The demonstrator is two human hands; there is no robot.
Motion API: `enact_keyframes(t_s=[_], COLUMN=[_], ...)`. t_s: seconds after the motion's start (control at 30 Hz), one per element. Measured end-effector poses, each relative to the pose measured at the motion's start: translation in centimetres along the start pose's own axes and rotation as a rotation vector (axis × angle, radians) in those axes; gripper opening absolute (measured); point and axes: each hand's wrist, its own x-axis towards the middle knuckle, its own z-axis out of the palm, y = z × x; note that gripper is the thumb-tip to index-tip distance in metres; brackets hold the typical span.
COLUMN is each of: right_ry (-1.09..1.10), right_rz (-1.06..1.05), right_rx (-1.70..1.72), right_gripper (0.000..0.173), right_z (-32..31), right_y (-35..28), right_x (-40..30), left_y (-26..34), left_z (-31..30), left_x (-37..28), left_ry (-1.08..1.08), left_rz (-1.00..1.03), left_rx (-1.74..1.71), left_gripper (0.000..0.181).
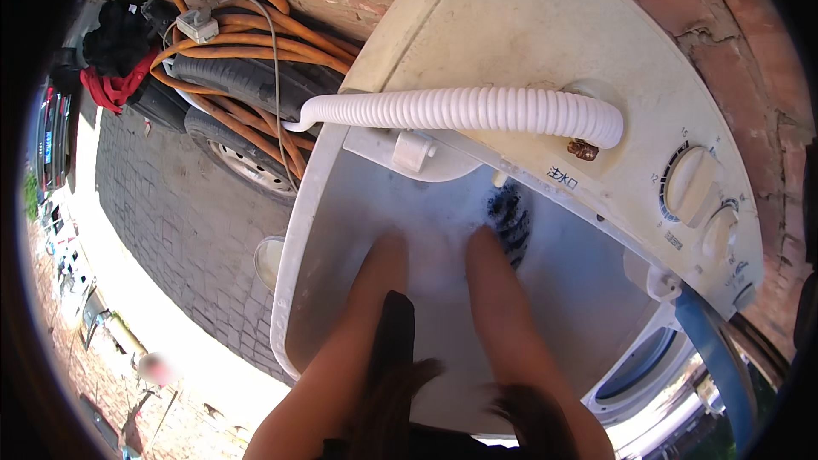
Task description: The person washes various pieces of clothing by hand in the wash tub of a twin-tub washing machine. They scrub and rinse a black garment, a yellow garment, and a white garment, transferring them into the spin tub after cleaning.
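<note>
Both my forearms reach down into the wash tub of an old cream-coloured washing machine, which holds cloudy, sudsy water. My left forearm enters at the middle left. My right forearm goes in beside it, a short gap apart. Both hands are hidden below the surface, so their fingers and anything in them cannot be seen. Close to my right wrist, a dark, foam-streaked item, perhaps wet cloth, shows at the surface against the far wall. A white corrugated hose crosses above the tub.
The control panel has a timer dial and a smaller knob. A blue hose or strap hangs at right. Left are tyres, coiled orange hose, a red cloth and paving. Behind is a brick wall.
</note>
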Motion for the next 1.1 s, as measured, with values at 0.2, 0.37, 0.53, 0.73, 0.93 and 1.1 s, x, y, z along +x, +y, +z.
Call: enact_keyframes(t_s=[0.2, 0.37, 0.53, 0.73, 0.93, 1.1], right_ry=[-0.186, -0.327, -0.269, -0.203, -0.156, 0.222], right_rz=[0.466, 0.361, 0.123, -0.122, 0.119, -0.186], right_rx=[1.57, 1.868, 1.977, 1.998, 2.112, 1.12], right_gripper=[0.037, 0.037, 0.038, 0.041, 0.043, 0.04], right_z=[-7.1, -19.2, -29.6, -35.5, -31.5, -20.5], right_y=[-5.4, -10.6, -13.4, -14.0, -9.1, -13.4], right_x=[-9.1, -20.3, -29.5, -35.8, -31.1, -29.6], left_y=[2.9, 7.4, 11.6, 14.7, 14.2, 16.1], left_z=[-4.7, -9.2, -12.1, -18.9, -20.1, -15.6], left_x=[-6.0, -13.3, -19.7, -23.2, -26.5, -25.0], left_ry=[-0.001, -0.085, -0.314, -0.735, -1.013, -0.662], left_rz=[0.174, 0.425, 0.723, 0.519, 0.238, -0.175], left_rx=[-0.319, -0.626, -0.837, -1.075, -1.645, -1.848], left_gripper=[0.049, 0.049, 0.05, 0.048, 0.053, 0.04])
